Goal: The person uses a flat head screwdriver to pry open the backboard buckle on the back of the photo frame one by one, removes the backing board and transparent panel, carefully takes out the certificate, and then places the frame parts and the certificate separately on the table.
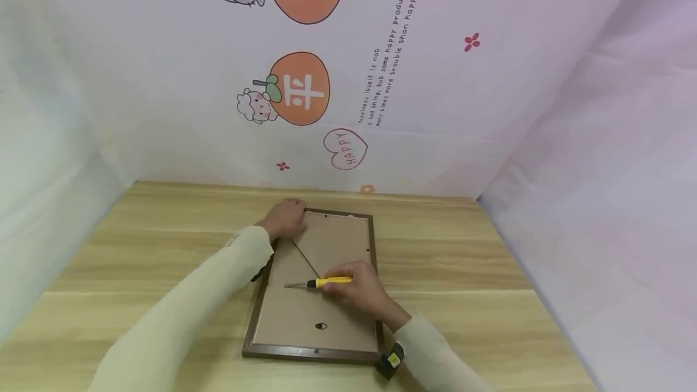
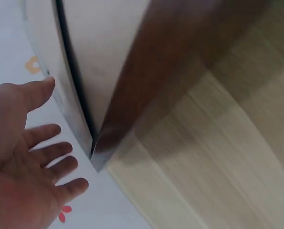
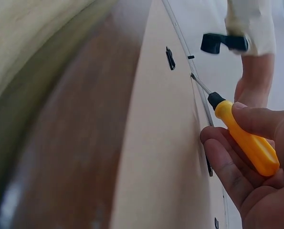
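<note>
A rectangular picture frame with a dark brown wooden border lies face down near the middle of a pale wood-grain table, its smooth tan backing board up. The right hand grips a slim screwdriver by its yellow plastic handle, the metal tip lying over the backing. The left hand, fingers straight, rests on the frame's far left corner

A dark brown picture frame is lying face down on the table, its tan backing board showing, while a yellow-handled screwdriver is lying across that backing, its metal tip pointing toward the frame's left edge.
</note>
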`<state>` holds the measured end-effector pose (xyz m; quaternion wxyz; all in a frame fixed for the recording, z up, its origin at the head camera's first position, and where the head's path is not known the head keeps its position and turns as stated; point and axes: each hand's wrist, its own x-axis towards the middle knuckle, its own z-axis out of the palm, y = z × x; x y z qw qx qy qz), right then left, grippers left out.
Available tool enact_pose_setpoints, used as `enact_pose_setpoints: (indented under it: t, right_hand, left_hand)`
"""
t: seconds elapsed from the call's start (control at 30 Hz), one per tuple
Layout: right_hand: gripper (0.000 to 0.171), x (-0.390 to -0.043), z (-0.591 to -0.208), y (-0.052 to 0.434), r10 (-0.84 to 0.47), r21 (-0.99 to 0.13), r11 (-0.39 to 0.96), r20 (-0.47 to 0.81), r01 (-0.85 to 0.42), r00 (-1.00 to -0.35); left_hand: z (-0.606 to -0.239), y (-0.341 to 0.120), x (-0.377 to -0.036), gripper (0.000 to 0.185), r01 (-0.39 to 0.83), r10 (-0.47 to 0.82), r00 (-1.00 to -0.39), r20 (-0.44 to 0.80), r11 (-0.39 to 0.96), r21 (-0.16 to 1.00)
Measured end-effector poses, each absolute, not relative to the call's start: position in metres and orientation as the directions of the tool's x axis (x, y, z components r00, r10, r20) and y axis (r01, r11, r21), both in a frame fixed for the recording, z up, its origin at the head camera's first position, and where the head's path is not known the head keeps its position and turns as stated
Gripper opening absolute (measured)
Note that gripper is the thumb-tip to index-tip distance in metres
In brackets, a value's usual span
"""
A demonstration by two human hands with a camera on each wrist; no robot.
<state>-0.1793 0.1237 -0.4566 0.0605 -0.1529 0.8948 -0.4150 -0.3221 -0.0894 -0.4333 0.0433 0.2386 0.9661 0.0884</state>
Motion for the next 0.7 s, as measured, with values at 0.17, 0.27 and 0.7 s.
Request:
enact_pose_setpoints:
  t: [0.17, 0.27, 0.7]
  right_hand:
    - [0.020, -0.177, -0.455, 0.123, -0.339, -0.757, 0.614, 0.002, -0.223, -0.941]
    - [0.020, -0.176, -0.455, 0.123, -0.349, -0.764, 0.605, -0.002, -0.224, -0.937]
    - [0.018, -0.173, -0.455, 0.126, -0.345, -0.779, 0.590, -0.005, -0.213, -0.939]
  left_hand:
    - [-0.439, -0.078, -0.326, 0.038, 0.447, 0.471, -0.878, -0.085, 0.871, 0.204]
    - [-0.437, -0.074, -0.327, 0.035, 0.420, 0.453, -0.885, -0.110, 0.878, 0.230]
    - [-0.435, -0.069, -0.333, 0.018, 0.392, 0.407, -0.911, -0.071, 0.905, 0.164]
